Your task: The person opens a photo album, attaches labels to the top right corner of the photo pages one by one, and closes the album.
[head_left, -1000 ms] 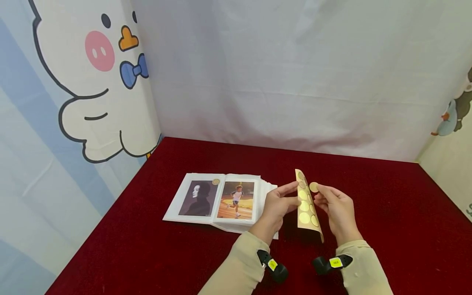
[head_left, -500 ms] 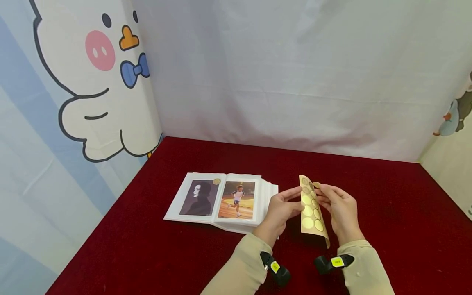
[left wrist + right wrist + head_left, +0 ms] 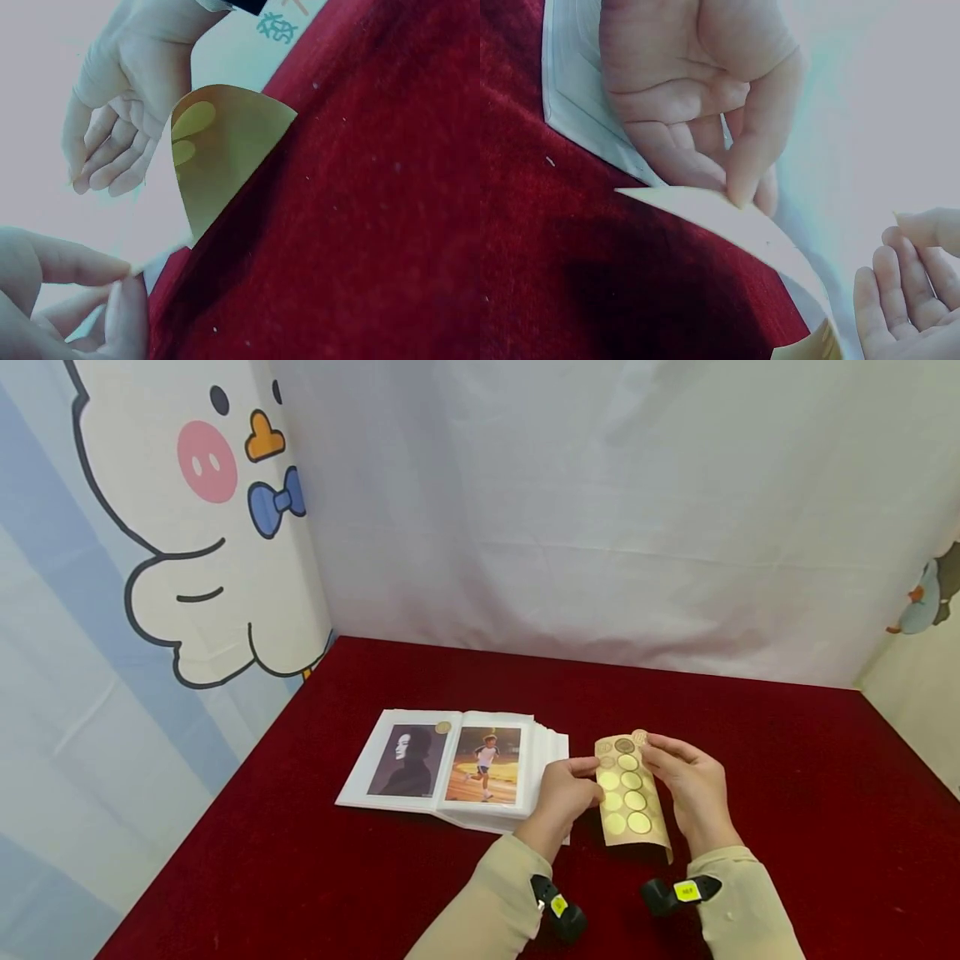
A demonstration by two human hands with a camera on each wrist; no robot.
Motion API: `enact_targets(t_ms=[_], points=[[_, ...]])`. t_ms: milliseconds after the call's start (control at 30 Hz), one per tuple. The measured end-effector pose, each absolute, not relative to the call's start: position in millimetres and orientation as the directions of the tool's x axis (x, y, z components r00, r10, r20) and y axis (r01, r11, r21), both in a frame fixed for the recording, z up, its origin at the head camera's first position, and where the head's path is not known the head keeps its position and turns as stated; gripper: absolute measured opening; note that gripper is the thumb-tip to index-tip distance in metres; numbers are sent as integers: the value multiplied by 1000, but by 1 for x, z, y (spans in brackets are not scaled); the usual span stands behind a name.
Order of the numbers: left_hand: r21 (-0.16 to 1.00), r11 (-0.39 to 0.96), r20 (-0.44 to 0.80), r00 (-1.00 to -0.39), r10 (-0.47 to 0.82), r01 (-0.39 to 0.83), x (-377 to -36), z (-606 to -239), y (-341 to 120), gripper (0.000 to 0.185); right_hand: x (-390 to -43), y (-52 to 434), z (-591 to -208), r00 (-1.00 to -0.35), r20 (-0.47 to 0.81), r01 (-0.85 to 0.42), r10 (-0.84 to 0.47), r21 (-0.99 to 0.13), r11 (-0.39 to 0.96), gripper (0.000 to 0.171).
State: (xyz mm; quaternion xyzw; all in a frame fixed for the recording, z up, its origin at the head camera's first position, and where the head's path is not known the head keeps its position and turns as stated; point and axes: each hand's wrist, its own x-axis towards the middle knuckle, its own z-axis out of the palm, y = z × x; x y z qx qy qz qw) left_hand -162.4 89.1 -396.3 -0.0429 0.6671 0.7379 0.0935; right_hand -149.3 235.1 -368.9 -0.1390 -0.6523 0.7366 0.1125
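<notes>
My left hand (image 3: 564, 795) pinches the left edge of a gold sticker sheet (image 3: 660, 820) between thumb and fingers. Rows of round gold stickers cover the curved sheet, with several bare outlines at its top. At the sheet's upper right corner, my right hand (image 3: 688, 781) pinches a single round sticker (image 3: 639, 737) by its edge. The left wrist view shows the back of the sheet (image 3: 240, 142) bowed above the red cloth, the thumb and finger of the left hand (image 3: 82, 300) gripping its border. In the right wrist view the right hand (image 3: 919, 289) has its other fingers loosely bent.
Left of the hands, an open photo album (image 3: 348, 792) lies on the red tablecloth (image 3: 315, 877). It shows a dark portrait (image 3: 405, 764) with a round gold sticker (image 3: 443, 727) at its corner, and a photo of a runner (image 3: 483, 766). A pale curtain (image 3: 600, 527) hangs behind.
The sheet has turned to face the head camera more and its top has lowered. The right hand's sticker, beside the sheet earlier, now overlaps the sheet's upper right corner. The album stays put.
</notes>
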Motion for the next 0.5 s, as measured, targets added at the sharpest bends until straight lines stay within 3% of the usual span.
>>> enact_targets(t_ms=[233, 333, 500], points=[[974, 191, -139, -986, 90, -120, -161, -399, 85, 50, -150, 237, -373, -956, -7, -48, 294, -983, -177, 11], [981, 159, -128, -989, 78, -115, -161, -398, 85, 51, -161, 249, -391, -955, 34, -89, 294, -980, -178, 8], [988, -48, -142, -983, 119, -149, -163, -395, 90, 50, -176, 262, -407, -947, 33, -110, 321, -968, -225, 14]])
